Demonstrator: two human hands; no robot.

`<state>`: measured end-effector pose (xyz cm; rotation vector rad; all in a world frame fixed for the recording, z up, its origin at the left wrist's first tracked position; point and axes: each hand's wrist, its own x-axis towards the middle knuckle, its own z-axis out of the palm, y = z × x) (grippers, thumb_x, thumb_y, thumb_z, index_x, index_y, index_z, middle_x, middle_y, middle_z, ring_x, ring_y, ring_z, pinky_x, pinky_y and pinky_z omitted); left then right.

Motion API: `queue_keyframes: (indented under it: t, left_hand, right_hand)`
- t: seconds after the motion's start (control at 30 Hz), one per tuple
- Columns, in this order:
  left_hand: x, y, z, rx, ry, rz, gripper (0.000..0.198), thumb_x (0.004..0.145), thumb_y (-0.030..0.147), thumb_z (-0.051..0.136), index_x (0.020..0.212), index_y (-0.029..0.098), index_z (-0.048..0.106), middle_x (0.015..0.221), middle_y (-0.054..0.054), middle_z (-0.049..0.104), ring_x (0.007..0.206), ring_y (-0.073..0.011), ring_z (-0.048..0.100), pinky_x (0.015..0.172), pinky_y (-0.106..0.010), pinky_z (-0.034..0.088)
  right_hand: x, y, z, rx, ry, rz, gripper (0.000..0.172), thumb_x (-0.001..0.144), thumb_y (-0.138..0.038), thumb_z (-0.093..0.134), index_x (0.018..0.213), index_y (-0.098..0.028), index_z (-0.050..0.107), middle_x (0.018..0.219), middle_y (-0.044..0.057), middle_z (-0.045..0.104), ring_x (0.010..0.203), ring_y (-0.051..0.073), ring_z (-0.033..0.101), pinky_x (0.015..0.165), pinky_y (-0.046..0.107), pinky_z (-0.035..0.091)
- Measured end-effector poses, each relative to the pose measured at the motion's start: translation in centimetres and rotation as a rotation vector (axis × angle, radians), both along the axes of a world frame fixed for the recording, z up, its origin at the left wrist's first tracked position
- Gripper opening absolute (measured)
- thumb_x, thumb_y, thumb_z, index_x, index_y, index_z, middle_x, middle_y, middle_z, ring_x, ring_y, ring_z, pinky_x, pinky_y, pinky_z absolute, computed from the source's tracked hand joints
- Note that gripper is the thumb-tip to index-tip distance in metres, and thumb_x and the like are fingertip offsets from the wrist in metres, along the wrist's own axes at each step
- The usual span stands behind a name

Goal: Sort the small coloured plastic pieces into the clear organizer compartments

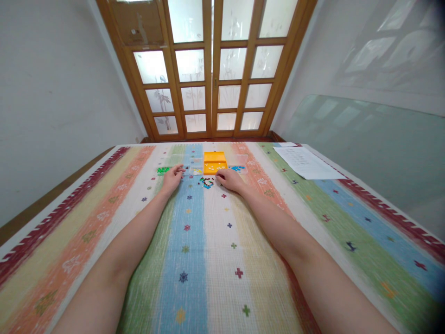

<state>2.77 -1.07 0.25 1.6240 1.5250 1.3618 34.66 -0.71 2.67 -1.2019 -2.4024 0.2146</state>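
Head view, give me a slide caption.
Left hand and right hand flank small multicoloured pieces on a striped cloth, before an orange plastic box.

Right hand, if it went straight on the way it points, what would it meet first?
Probably the near edge of the orange box, close to the fingertips of the right hand. Depth is unclear, so it might pass just in front, over the small pieces.

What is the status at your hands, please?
Left hand beside green pieces; right hand by orange tray; grips unclear. Small coloured pieces loosely ringed between them. Paper off to the right, apart from both hands.
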Motion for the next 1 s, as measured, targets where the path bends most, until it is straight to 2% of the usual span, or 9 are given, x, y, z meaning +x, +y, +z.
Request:
queue_keyframes:
  t: [0.17, 0.37, 0.5, 0.67, 0.87, 1.0]
  left_hand:
    - [1.6, -1.7, 0.9, 0.104, 0.419, -0.145, 0.029, 0.092, 0.027, 0.058, 0.113, 0.020, 0.077, 0.106, -0.006, 0.077, 0.084, -0.0197, 0.067, 0.085, -0.034, 0.053]
    - [3.4, -3.3, 1.9, 0.192, 0.672, -0.363, 0.021, 0.092, 0.025, 0.058, 0.103, 0.023, 0.076, 0.106, -0.006, 0.074, 0.101, -0.0223, 0.067, 0.094, -0.036, 0.051]
    - [3.7, -3.7, 2.3, 0.211, 0.711, -0.437, 0.017, 0.090, 0.022, 0.058, 0.096, 0.022, 0.073, 0.101, -0.005, 0.073, 0.100, -0.0226, 0.065, 0.096, -0.036, 0.050]
    - [3.8, -3.9, 2.6, 0.186, 0.736, -0.510, 0.020, 0.091, 0.024, 0.057, 0.096, 0.024, 0.076, 0.106, -0.007, 0.074, 0.106, -0.0249, 0.065, 0.102, -0.039, 0.049]
    - [3.8, -3.7, 2.3, 0.177, 0.697, -0.491, 0.026, 0.094, 0.026, 0.055, 0.103, 0.026, 0.079, 0.111, -0.006, 0.075, 0.112, -0.0266, 0.065, 0.108, -0.043, 0.047]
    - [3.3, -3.2, 2.0, 0.204, 0.615, -0.365, 0.026, 0.094, 0.026, 0.057, 0.106, 0.024, 0.079, 0.117, -0.008, 0.074, 0.115, -0.0269, 0.064, 0.111, -0.045, 0.046]
  right_hand:
    - [-0.1, -0.2, 0.1, -0.003, -0.009, -0.003, 0.024, 0.101, -0.027, 0.053, 0.096, -0.019, 0.075, 0.099, 0.008, 0.077, 0.085, 0.020, 0.064, 0.074, 0.027, 0.036]
    - [-0.2, -0.1, 0.1, 0.005, -0.010, -0.005, 0.024, 0.101, -0.028, 0.053, 0.097, -0.019, 0.075, 0.097, 0.008, 0.077, 0.085, 0.020, 0.064, 0.074, 0.027, 0.036]
    - [-0.2, -0.1, 0.1, 0.001, -0.015, -0.005, 0.025, 0.100, -0.029, 0.053, 0.096, -0.019, 0.075, 0.097, 0.008, 0.076, 0.085, 0.020, 0.064, 0.074, 0.027, 0.037]
    - [-0.2, -0.1, 0.1, 0.005, -0.012, -0.001, 0.026, 0.101, -0.030, 0.052, 0.096, -0.019, 0.075, 0.097, 0.008, 0.076, 0.085, 0.020, 0.064, 0.074, 0.028, 0.037]
    - [-0.2, -0.2, 0.2, -0.010, -0.020, -0.004, 0.025, 0.100, -0.030, 0.053, 0.096, -0.019, 0.076, 0.097, 0.008, 0.076, 0.086, 0.020, 0.064, 0.075, 0.028, 0.038]
    - [-0.2, -0.3, 0.2, 0.002, -0.019, -0.002, 0.025, 0.100, -0.029, 0.053, 0.095, -0.019, 0.075, 0.096, 0.008, 0.076, 0.084, 0.020, 0.063, 0.073, 0.028, 0.036]
